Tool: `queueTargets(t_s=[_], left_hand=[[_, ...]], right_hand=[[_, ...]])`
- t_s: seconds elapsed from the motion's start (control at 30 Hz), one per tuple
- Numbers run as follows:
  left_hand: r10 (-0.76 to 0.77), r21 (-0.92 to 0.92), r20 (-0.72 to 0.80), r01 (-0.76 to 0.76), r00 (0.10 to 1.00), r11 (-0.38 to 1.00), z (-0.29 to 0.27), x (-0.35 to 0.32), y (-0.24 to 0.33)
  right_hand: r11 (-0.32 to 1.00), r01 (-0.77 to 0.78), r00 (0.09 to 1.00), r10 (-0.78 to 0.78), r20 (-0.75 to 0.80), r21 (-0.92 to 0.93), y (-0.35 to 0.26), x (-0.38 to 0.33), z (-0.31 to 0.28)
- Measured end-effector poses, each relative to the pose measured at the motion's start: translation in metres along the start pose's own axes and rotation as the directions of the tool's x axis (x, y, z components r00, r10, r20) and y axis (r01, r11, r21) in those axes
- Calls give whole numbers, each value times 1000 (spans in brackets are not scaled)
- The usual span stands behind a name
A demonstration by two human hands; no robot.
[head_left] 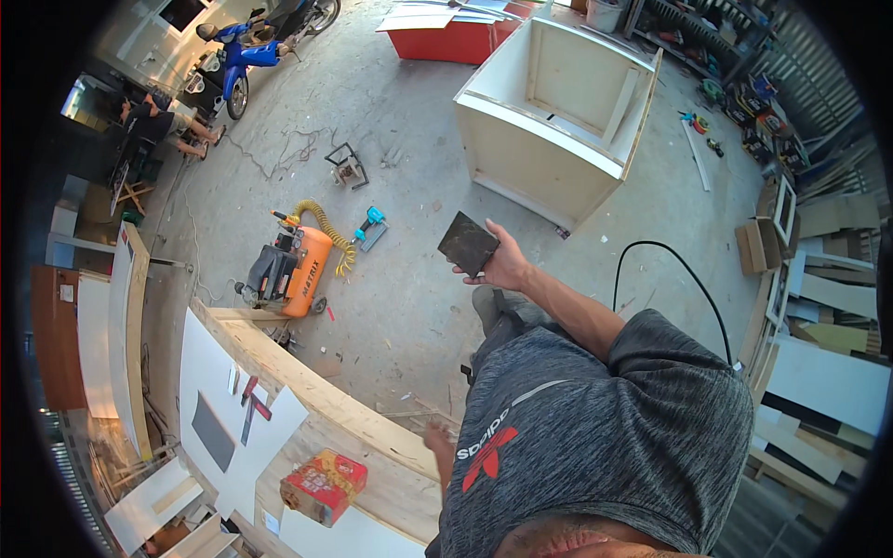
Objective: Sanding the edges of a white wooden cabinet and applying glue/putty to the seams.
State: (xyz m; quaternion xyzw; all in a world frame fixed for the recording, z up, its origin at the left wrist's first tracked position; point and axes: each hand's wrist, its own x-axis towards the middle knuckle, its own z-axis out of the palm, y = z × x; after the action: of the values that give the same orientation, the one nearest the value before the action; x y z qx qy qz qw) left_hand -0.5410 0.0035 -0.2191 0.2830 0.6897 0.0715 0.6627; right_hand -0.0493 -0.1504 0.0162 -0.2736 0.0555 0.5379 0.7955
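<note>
Above the floor [395, 312], the right hand [508, 264] pinches a flat, dark, squarish slab [467, 244]. The left hand [438, 437] I cannot tell.

There's the left hand [437, 437], blurred beside the table [353, 409], its forearm partly behind the shirt [595, 418]; whether it grips anything, I honestly can't tell! Right hand [507, 265]: some fingers hide behind the dark plate [468, 244]. Up top, the edge crops a white bucket [605, 16]!
</note>
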Motion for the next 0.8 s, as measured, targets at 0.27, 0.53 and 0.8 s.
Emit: queueTargets(t_s=[0.27, 0.53, 0.8], left_hand=[[126, -44, -21, -127, 992, 991, 82, 37, 173], [45, -233, -146, -79, 988, 969, 132, 59, 145], [7, -77, -912, -189, 410, 979, 165, 18, 99]], right_hand=[[995, 82, 996, -80, -41, 51, -8, 56, 15], [930, -111, 982, 49, -180, -350, -7, 242, 55], [680, -449, 872, 475, -119, -579, -37, 355, 70]])
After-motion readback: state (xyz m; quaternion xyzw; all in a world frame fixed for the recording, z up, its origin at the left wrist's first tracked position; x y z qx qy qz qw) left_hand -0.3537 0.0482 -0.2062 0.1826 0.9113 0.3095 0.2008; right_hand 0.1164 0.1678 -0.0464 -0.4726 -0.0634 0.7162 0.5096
